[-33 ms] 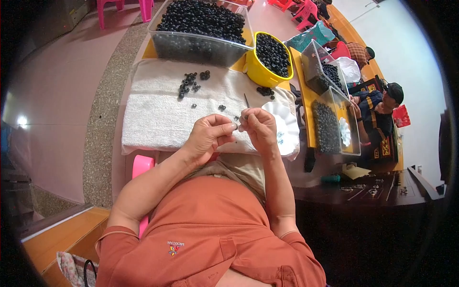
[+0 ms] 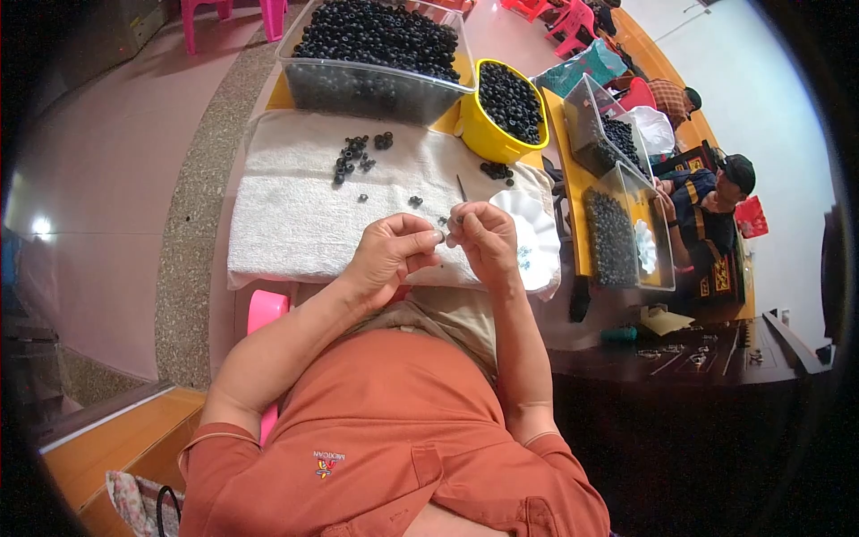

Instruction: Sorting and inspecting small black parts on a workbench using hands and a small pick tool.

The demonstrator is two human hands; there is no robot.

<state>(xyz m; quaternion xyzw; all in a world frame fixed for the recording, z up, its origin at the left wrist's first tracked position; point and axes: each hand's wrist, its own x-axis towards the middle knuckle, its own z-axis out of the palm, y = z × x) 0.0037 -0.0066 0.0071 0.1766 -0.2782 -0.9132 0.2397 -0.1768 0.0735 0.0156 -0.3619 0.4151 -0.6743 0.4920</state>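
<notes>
Beneath the left hand (image 2: pixel 389 255) and right hand (image 2: pixel 485 240), white cloth (image 2: pixel 277 215) spreads widest (clock centred between the hands). At 11 o'clock, a clear bin (image 2: pixel 429 107), and at 1, a yellow tub (image 2: pixel 483 134), both heaped with black pieces (image 2: pixel 376 40). Hands: each closed in a narrow pinch, contents too small to tell. At 3, a white scalloped dish (image 2: pixel 537 219). At 12, a slender dark rod (image 2: pixel 462 187) projecting beyond the right hand. Smallest, loose black pieces (image 2: pixel 340 167): squat, rounded, some ring-like, clustered near 10.
</notes>
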